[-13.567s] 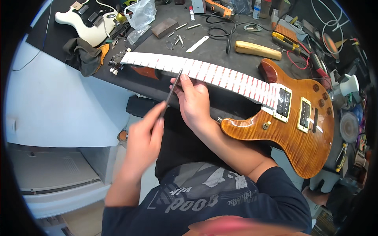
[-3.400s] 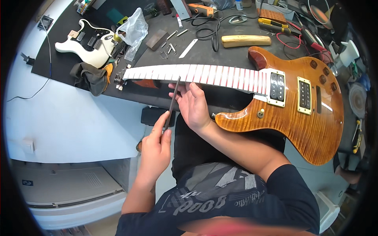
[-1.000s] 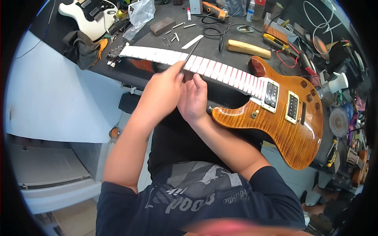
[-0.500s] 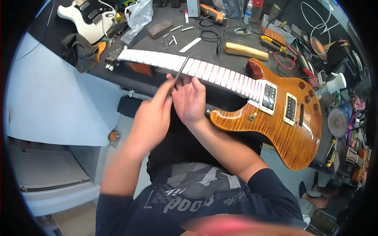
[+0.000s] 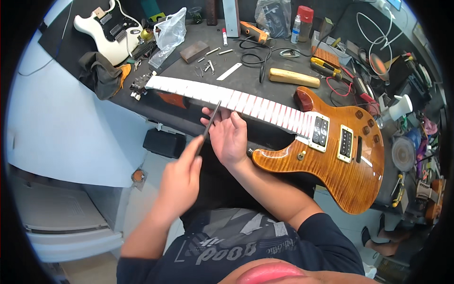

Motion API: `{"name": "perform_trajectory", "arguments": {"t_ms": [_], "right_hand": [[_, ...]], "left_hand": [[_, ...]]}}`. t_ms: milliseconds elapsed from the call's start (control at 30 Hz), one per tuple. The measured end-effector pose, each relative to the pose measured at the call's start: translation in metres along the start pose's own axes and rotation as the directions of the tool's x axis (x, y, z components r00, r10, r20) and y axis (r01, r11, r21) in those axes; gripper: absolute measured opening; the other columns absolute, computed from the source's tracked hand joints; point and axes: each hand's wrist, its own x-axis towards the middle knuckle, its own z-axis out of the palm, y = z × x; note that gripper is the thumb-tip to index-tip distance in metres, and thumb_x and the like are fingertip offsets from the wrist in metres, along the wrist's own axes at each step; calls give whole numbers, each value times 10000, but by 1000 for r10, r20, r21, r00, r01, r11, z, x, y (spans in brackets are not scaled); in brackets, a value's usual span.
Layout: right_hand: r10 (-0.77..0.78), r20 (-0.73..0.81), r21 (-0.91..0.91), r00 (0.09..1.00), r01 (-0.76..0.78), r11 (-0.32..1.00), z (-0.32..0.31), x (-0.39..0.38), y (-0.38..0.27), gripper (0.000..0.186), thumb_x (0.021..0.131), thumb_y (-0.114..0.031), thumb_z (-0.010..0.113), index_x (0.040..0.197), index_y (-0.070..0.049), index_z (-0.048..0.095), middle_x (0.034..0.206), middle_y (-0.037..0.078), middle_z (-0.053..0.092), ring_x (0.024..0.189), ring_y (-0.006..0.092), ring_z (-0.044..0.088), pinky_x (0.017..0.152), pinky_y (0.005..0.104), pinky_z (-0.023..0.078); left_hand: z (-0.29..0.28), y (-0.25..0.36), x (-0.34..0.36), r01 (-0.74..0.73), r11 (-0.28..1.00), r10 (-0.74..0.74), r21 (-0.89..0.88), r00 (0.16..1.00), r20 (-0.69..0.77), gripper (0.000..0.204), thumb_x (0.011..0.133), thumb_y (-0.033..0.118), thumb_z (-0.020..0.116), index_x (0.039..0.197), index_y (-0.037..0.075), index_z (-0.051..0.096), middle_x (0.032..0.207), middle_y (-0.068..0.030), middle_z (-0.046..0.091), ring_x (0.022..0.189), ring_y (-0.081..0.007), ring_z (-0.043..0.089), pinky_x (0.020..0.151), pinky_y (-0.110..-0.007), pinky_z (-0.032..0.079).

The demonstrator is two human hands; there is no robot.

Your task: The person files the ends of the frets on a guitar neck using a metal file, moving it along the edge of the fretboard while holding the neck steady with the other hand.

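Note:
An electric guitar with a glossy amber, striped-grain body lies across the bench edge, its neck to the left. White tape strips cover the fretboard, with thin reddish lines between them toward the body. My left hand is closed round a slim dark file, whose tip reaches the taped fretboard near mid-neck. Palm up, my right hand sits at the neck's near edge, beside the file. Its thumb is apart and its fingers are loosely bent; whether they bear the neck is partly hidden.
Behind the neck lie a wooden bar, a steel ruler, a dark block and several small metal pieces. A white guitar body and dark cloth are far left. Tools and cables crowd the right. Another person's feet show lower right.
My left hand has drawn the file back toward me; its tip went from the neck's far edge to mid-fretboard. My right hand stays by the neck. The whole view has shifted slightly.

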Motion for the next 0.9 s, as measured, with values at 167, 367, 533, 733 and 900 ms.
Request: {"name": "perform_trajectory", "arguments": {"t_ms": [167,367,533,733,900], "right_hand": [[25,6,67,1000,-25,997,14,2,5,524,1117,-412,502,1471,-36,595,1468,106,652,1398,222,571,1156,442,433],[-8,-37,87,999,12,996,4,3,1,520,1112,-415,509,1474,-49,585,1466,91,646,1376,227,579,1163,448,428],[7,15,19,1000,-7,1000,-1,0,3,521,1123,-419,490,1496,-64,570,1497,71,628,1401,262,563,1176,464,425],[54,-52,62,997,-51,997,18,2,1,569,1112,-390,498,1545,-21,511,1543,117,590,1433,258,548,1186,473,435],[-7,-51,16,999,8,1000,0,8,3,583,1105,-461,484,1540,-73,509,1502,74,606,1386,299,562,1172,490,446]], "left_hand": [[-4,4,76,-133,986,132,103,991,18,432,1102,71,565,1525,-11,605,1017,-204,765,787,-189,663,782,-367,568],[1,13,51,-7,1000,7,10,999,40,443,1091,72,558,1526,-5,585,1220,-347,743,1162,-520,711,979,-542,569],[-7,11,21,30,999,-31,15,999,35,431,1087,83,568,1512,17,598,1082,-356,739,1076,-548,702,897,-571,573],[1,15,104,23,997,-28,76,998,58,405,1117,131,544,1487,-10,627,1257,-289,757,1121,-461,740,989,-464,568],[6,-17,-1,-131,990,135,55,988,-71,481,1086,93,582,1567,90,583,978,-336,749,951,-543,738,847,-576,584]]}}
